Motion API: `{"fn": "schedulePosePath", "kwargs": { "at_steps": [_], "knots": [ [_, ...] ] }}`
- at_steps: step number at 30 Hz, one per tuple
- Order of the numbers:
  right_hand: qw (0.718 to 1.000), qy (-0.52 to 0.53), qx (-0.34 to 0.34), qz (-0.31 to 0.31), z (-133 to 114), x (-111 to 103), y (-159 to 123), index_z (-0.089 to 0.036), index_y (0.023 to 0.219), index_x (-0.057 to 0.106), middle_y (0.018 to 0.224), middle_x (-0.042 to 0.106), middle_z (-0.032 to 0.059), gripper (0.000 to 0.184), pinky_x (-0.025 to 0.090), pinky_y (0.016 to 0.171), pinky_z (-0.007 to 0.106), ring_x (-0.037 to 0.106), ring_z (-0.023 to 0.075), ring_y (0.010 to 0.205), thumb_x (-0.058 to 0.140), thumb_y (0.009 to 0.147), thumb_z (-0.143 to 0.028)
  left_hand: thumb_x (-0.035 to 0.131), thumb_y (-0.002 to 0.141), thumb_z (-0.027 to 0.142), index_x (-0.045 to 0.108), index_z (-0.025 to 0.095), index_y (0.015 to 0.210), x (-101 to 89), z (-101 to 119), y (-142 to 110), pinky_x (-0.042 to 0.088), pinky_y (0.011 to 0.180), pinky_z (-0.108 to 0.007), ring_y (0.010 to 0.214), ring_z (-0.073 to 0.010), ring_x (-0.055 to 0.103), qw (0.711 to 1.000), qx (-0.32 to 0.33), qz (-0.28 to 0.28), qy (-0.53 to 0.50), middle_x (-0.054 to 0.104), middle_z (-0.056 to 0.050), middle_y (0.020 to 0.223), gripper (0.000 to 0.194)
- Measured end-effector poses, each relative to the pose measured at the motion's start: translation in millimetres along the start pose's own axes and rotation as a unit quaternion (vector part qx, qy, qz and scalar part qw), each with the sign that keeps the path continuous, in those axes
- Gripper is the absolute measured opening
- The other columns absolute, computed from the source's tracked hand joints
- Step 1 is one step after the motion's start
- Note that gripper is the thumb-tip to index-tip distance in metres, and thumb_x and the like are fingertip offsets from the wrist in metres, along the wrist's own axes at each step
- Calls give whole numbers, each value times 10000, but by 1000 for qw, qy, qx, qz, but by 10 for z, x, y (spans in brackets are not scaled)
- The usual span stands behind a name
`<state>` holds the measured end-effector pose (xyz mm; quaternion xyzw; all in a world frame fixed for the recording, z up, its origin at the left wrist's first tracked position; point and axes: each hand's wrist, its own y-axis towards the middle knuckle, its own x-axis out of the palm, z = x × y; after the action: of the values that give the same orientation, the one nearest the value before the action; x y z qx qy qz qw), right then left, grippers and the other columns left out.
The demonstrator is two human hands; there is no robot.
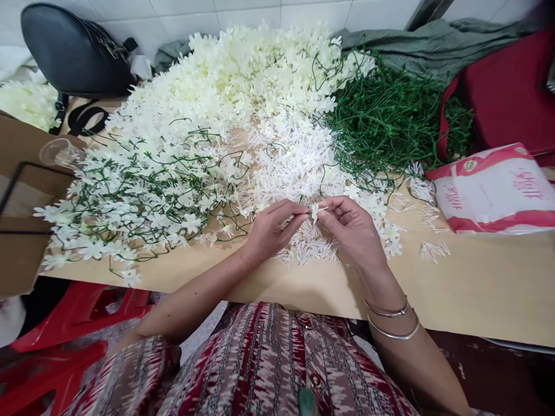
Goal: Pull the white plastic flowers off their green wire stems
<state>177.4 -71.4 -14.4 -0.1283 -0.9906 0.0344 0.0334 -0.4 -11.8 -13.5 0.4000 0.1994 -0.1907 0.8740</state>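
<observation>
Over the table's front edge my left hand pinches a bit of green stem between thumb and fingertips. Facing it, my right hand is closed at the fingertips on a small white artificial flower. The two sets of fingertips nearly meet at this flower; its finer parts are too small to make out. Below and behind the hands spreads a heap of thin white stamen pieces. To the left lie white flowers joined to green stems. Loose cream-white petals pile up at the back.
A mound of green plastic stems sits at the back right, beside a red bag and a pink-and-white tissue pack. At left stand a black bag and a cardboard box. Red stools are below the table.
</observation>
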Motion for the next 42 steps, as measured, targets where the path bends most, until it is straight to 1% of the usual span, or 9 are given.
{"fn": "schedulePosePath", "kwargs": {
  "at_steps": [5, 10, 15, 17, 22, 28, 33, 38, 42],
  "knots": [
    [994, -1, -92, 55, -68, -64, -25, -266, 906, 691, 826, 727, 3, 96, 544, 798, 336, 684, 169, 800, 719, 917, -357, 654, 978, 106, 711, 215, 1102, -401, 97, 346, 606, 759, -256, 895, -119, 738, 979, 109, 132, 112, 782, -6, 978, 174],
    [995, -31, -79, 46, -132, -72, -56, -245, 864, 693, 816, 709, 6, 107, 514, 772, 322, 647, 164, 790, 701, 930, -329, 676, 973, 141, 704, 298, 1256, -1167, -106, 504, 598, 789, -314, 850, -125, 718, 881, 246, 305, 264, 781, 26, 988, 325],
    [990, -112, -70, 51, -208, -142, -68, -230, 876, 685, 819, 704, 13, 123, 503, 797, 343, 647, 181, 806, 681, 921, -345, 724, 953, 343, 685, 287, 1340, -1669, -227, 216, 544, 1035, -525, 1193, -287, 719, 891, -36, 211, 400, 764, -39, 1264, 392],
    [976, -198, -71, 46, -256, -184, -16, -231, 880, 689, 844, 708, 18, 117, 493, 806, 353, 645, 188, 816, 667, 916, -340, 699, 973, 316, 653, 286, 1385, -1642, -154, 142, 555, 1042, -508, 1278, -292, 686, 901, -77, 180, 387, 702, -39, 1397, 416],
    [922, -371, -108, 38, -297, -151, 360, -232, 818, 660, 856, 693, 35, 148, 445, 740, 363, 609, 202, 767, 644, 913, -344, 740, 914, 139, 624, 261, 1419, -1093, 183, 212, 594, 1079, -371, 1277, -221, 688, 916, 35, 156, 367, 700, -63, 1401, 532],
    [879, -455, -128, 70, -151, 5, 695, -241, 712, 608, 804, 650, 40, 189, 408, 714, 379, 542, 211, 699, 677, 882, -291, 579, 1030, 175, 652, 179, 1252, -409, 170, 191, 644, 943, -353, 1140, -197, 744, 978, 16, -74, 192, 743, -105, 1288, 234],
    [893, -419, -155, 47, -205, 1, 371, -240, 755, 604, 788, 672, 17, 213, 390, 707, 360, 562, 186, 671, 659, 940, -331, 596, 1027, 210, 677, 174, 1177, -267, -15, 109, 628, 912, -329, 1034, -173, 749, 991, -73, -71, 87, 762, -93, 1133, 175],
    [876, -441, -187, -57, -198, 177, -45, -234, 814, 607, 764, 692, 16, 227, 379, 766, 368, 605, 190, 711, 568, 1024, -313, 675, 988, 333, 714, 172, 1089, -198, 0, 134, 587, 698, -230, 774, -125, 724, 974, -204, -64, -69, 782, -56, 953, 195],
    [869, -439, -209, -91, -217, 224, -121, -229, 885, 652, 826, 720, 27, 185, 379, 788, 375, 645, 207, 795, 573, 1030, -311, 654, 988, 333, 720, 169, 949, -206, 3, 127, 537, 666, -224, 717, -115, 672, 967, -238, -49, -76, 740, -24, 807, 181]
  ]
}}
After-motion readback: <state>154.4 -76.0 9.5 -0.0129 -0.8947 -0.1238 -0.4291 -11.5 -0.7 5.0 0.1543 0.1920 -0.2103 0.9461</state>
